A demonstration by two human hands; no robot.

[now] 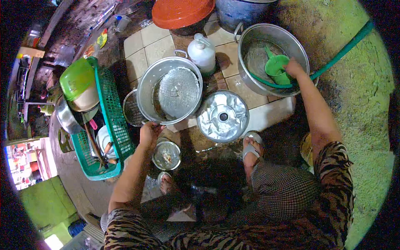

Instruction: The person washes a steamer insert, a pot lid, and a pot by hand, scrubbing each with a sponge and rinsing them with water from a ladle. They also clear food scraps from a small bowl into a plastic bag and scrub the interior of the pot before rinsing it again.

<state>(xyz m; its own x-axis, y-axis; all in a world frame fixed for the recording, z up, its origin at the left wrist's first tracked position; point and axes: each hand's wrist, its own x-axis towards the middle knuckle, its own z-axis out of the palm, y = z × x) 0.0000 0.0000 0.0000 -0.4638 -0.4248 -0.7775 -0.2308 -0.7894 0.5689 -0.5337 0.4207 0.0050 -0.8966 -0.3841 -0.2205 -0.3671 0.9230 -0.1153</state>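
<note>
My left hand (pixel 151 132) is closed on the near edge of an aluminum pot (pixel 143 93), which tilts a little toward me. Inside that pot lies a round perforated steamer plate (pixel 177 85). Over at the right, my right hand (pixel 294 68) reaches into a larger metal pot (pixel 246 39) and grips the rim of a green plastic dipper (pixel 275 64). The dipper's handle points away from me. A green hose (pixel 343 51) runs over the large pot's right rim and curves inside, near the dipper. Some water appears to be in the large pot.
Between the pots are a domed metal lid (pixel 223 129) and a white pump bottle (pixel 201 56). A small metal bowl (pixel 166 146) sits near my left foot. At left, a green basket (pixel 114 89) holds dishes. An orange basin (pixel 183 12) and blue tub (pixel 243 14) stand behind.
</note>
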